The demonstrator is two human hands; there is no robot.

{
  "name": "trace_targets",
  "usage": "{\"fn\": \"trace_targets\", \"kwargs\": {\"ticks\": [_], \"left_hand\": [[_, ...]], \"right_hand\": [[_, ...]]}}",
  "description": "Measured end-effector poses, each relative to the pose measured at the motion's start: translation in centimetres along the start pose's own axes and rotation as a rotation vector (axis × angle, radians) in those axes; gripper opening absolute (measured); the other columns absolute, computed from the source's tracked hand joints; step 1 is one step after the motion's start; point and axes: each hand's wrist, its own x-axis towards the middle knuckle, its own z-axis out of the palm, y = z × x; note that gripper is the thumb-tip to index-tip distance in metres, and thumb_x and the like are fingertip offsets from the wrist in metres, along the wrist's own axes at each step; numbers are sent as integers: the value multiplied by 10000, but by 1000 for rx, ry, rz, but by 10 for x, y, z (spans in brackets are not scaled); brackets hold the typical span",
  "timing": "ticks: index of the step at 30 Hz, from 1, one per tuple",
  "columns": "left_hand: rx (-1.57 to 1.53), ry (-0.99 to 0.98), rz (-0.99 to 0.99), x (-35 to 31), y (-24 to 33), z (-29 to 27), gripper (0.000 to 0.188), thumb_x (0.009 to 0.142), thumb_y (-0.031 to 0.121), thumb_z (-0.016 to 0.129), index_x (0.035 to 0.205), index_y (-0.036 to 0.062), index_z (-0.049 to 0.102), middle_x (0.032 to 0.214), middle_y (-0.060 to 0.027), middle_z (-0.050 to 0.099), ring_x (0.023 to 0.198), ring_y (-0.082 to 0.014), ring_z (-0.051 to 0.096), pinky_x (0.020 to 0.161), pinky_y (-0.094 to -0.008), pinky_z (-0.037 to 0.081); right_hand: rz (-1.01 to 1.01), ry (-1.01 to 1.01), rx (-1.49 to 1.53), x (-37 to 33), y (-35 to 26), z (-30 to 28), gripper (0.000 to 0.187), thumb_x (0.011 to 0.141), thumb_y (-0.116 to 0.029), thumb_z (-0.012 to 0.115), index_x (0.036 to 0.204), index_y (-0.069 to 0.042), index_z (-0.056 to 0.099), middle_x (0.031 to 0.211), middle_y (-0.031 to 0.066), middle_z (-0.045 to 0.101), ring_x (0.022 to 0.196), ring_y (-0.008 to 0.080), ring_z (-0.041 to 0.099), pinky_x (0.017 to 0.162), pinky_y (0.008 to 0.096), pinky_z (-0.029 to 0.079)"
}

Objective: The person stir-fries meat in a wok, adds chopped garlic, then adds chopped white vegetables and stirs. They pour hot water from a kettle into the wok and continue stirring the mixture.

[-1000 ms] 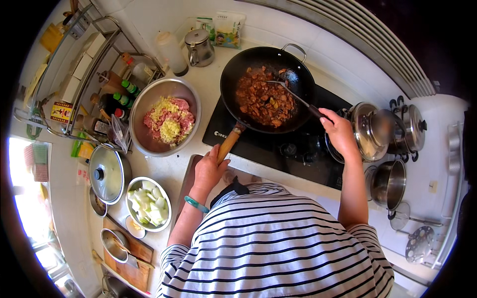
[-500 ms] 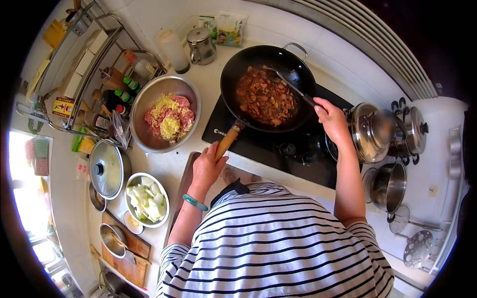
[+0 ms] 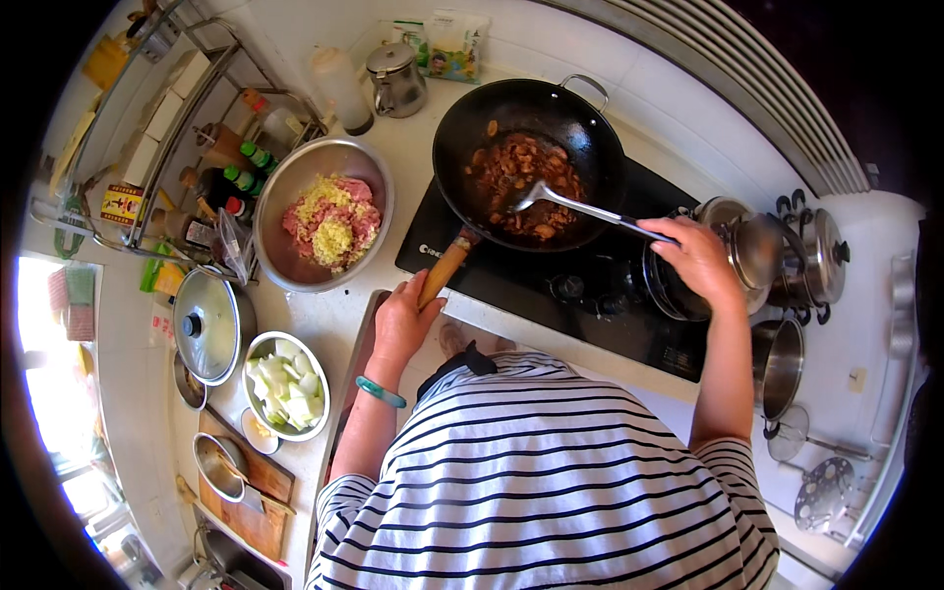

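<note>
A black wok (image 3: pixel 600 211) stands on the dark glass cooktop (image 3: pixel 472 280), with browned chopped meat (image 3: pixel 526 172) in its bottom. My left hand (image 3: pixel 401 320) is closed around the wok's wooden handle (image 3: pixel 446 270). In my right hand (image 3: pixel 700 258) I grip the dark handle of a metal spatula (image 3: pixel 580 205); its head rests at the near side of the meat. Left of the wok, a steel bowl (image 3: pixel 369 261) holds raw minced meat topped with chopped yellowish bits (image 3: pixel 334 239). Closer in stands a white bowl (image 3: pixel 323 418) of pale green vegetable chunks (image 3: pixel 285 385).
Lidded steel pots (image 3: pixel 816 251) and a saucepan (image 3: pixel 779 369) crowd the right side. A lidded pot (image 3: pixel 208 324), a cutting board (image 3: pixel 267 531) and a bottle rack (image 3: pixel 187 128) line the left. Behind the wok are a steel jug (image 3: pixel 396 84) and a packet (image 3: pixel 456 47).
The spatula has swung from the wok's far side toward me, its head now at the meat's near side. My right hand has moved right and nearer. The meat is more bunched together.
</note>
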Motion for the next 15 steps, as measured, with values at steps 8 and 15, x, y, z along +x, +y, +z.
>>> {"fn": "trace_targets", "kwargs": {"ticks": [8, 15], "left_hand": [[-59, -4, -12, 0, -2, 0, 558, 813, 242, 749, 1309, 70, 559, 1065, -208, 660, 930, -354, 656, 821, -387, 527], [-88, -14, -25, 2, -2, 1, 563, 811, 247, 748, 1309, 69, 557, 1060, -208, 658, 922, -361, 652, 817, -387, 524]], "right_hand": [[8, -6, -44, -43, -21, -80, 250, 830, -103, 676, 1078, -68, 693, 870, 155, 652, 789, 298, 623, 734, 351, 481], [58, 54, -120, -10, -18, -15, 252, 864, -186, 659, 1115, -197, 686, 885, 156, 654, 860, 336, 631, 764, 383, 492]]}}
